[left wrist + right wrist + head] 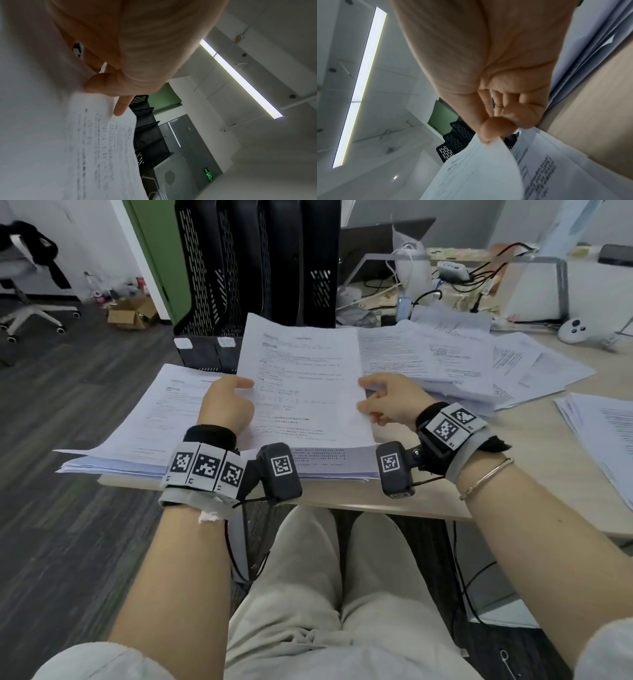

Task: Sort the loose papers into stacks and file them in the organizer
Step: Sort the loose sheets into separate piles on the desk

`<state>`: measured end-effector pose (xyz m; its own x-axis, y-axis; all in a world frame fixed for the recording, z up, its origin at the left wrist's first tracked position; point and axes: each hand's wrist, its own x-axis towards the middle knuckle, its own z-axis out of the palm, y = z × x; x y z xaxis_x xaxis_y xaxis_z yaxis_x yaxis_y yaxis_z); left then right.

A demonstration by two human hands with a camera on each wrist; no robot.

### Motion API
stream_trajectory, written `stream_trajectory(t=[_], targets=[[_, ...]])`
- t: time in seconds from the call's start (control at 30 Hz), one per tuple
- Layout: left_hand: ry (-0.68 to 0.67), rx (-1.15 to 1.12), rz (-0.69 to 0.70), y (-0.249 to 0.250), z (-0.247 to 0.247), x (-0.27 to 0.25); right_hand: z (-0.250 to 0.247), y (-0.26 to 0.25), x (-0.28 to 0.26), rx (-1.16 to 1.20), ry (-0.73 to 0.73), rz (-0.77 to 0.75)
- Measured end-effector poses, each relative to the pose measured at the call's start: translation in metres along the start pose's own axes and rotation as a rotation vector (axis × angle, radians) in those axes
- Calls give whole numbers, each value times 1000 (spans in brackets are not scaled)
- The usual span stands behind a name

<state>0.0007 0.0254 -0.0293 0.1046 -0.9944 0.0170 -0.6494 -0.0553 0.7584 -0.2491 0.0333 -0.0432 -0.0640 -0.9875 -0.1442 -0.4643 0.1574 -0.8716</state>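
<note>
I hold a printed sheet of paper up over the desk edge, one hand on each side. My left hand pinches its left edge, thumb on top; the left wrist view shows the same sheet under the thumb. My right hand pinches the right edge, and in the right wrist view the sheet curls under the thumb. Below lies a thick stack of papers at the desk's front left. The black mesh organizer stands upright behind, its slots facing me.
More loose papers spread across the middle and right of the beige desk, with another pile at the far right. Cables, a power strip and a white controller clutter the back. My knees sit under the desk edge.
</note>
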Motion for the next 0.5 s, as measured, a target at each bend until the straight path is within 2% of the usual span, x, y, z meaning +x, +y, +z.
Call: stream_trajectory(t=[0.23,0.5], targets=[[-105,71,10,11,6,3,8,19,-7,-89,-25,85],[-205,25,163,39,24,-5,-1,25,-30,-72,-94,149]])
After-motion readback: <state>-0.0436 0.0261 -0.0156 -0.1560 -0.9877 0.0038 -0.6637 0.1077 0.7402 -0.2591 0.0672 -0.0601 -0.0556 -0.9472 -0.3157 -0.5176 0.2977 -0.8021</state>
